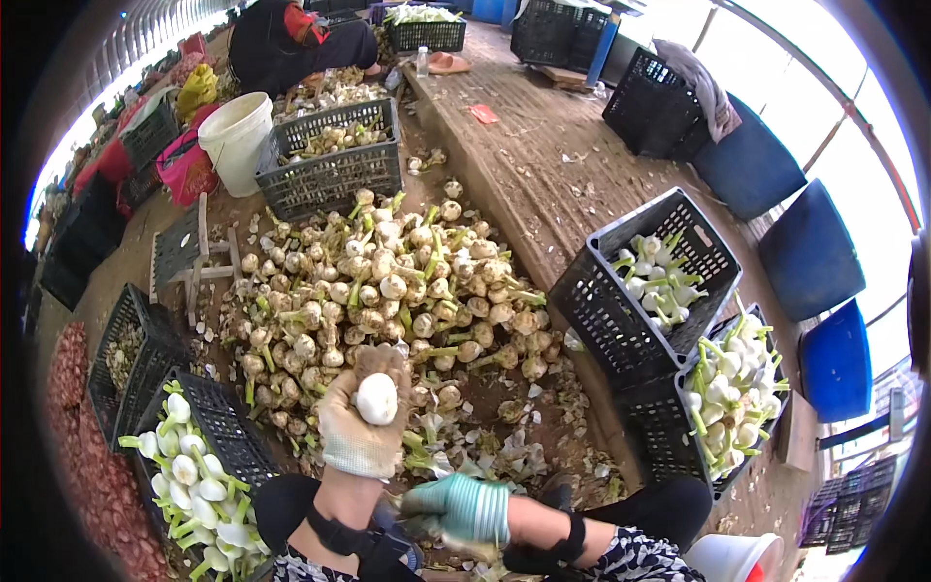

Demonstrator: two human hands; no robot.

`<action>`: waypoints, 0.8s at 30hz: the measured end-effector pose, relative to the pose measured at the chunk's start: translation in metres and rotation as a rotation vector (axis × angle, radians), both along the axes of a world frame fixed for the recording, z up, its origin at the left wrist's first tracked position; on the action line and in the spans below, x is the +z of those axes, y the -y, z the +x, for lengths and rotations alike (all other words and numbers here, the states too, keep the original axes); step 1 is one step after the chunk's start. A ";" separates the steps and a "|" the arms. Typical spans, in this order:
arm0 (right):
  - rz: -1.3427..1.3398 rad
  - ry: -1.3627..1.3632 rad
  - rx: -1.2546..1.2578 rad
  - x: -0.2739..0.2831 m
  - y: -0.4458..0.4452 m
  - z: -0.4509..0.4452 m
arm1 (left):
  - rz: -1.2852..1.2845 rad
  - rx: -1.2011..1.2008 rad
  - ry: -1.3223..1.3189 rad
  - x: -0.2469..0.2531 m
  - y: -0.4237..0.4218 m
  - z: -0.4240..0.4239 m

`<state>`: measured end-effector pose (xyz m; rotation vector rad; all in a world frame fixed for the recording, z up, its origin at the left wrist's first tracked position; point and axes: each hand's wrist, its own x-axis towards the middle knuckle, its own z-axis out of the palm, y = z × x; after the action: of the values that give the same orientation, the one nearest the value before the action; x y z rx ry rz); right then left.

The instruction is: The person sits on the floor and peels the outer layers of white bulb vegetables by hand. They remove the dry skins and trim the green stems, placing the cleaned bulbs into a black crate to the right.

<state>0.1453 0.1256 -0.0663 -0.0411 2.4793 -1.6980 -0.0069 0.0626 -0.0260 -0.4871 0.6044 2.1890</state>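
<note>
A peeled white garlic bulb rests in my left hand, its fingers curled around it. That hand wears a soiled cream glove. My right hand, in a green and white striped glove, is low over my lap and blurred by motion. Its fingers are bent, but whether they hold anything is unclear. Just beyond both hands lies a large heap of unpeeled garlic bulbs with short green stems. Loose garlic skins cover the ground near my right hand.
Clean garlic fills a black crate at my left and another crate at right; a taller crate stands behind that. A crate, a white bucket and a seated person are beyond the heap. A raised ledge runs alongside.
</note>
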 end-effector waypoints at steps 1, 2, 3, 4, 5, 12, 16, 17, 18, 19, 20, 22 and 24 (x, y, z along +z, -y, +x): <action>0.150 0.322 0.149 -0.003 -0.017 -0.003 | -0.005 -0.003 -0.019 0.003 -0.001 -0.001; 0.051 0.651 0.083 -0.015 -0.040 -0.006 | -0.013 -0.049 -0.039 0.005 0.003 -0.002; 0.356 0.651 0.088 0.020 -0.050 -0.013 | -0.023 -0.082 -0.060 0.004 0.010 -0.006; 0.648 0.685 0.074 0.055 -0.063 -0.012 | -0.064 -0.054 -0.043 0.004 0.010 0.000; 0.012 0.367 -0.498 -0.038 -0.069 0.002 | -0.114 -0.074 -0.142 0.000 0.007 0.002; -1.243 -0.218 -0.578 -0.003 -0.115 -0.023 | -0.181 -0.309 -0.576 -0.023 -0.011 0.017; -1.103 -0.217 -0.791 -0.020 -0.157 -0.012 | -0.325 -0.140 -0.402 -0.032 -0.002 -0.007; -0.924 0.095 -0.844 -0.074 -0.179 -0.002 | -0.331 -0.196 -0.374 -0.031 -0.004 -0.006; -0.259 0.379 -0.876 -0.104 -0.171 -0.006 | -0.349 -0.232 -0.338 -0.034 -0.001 -0.004; 0.423 0.625 -0.826 -0.131 -0.152 -0.009 | -0.367 -0.262 -0.297 -0.035 0.002 -0.003; 0.625 0.565 -0.889 -0.155 -0.138 -0.006 | -0.419 -0.221 -0.277 -0.029 0.000 0.002; 0.641 0.653 -0.889 -0.209 -0.130 0.012 | -0.423 -0.277 -0.378 -0.032 -0.003 0.005; 0.296 0.617 -0.789 -0.290 -0.154 0.043 | -0.400 -0.346 -0.441 -0.025 -0.012 0.006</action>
<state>0.1886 0.2795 -0.3560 1.4091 2.3125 -1.1945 -0.0013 0.0742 -0.0510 -0.0788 1.2788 1.8472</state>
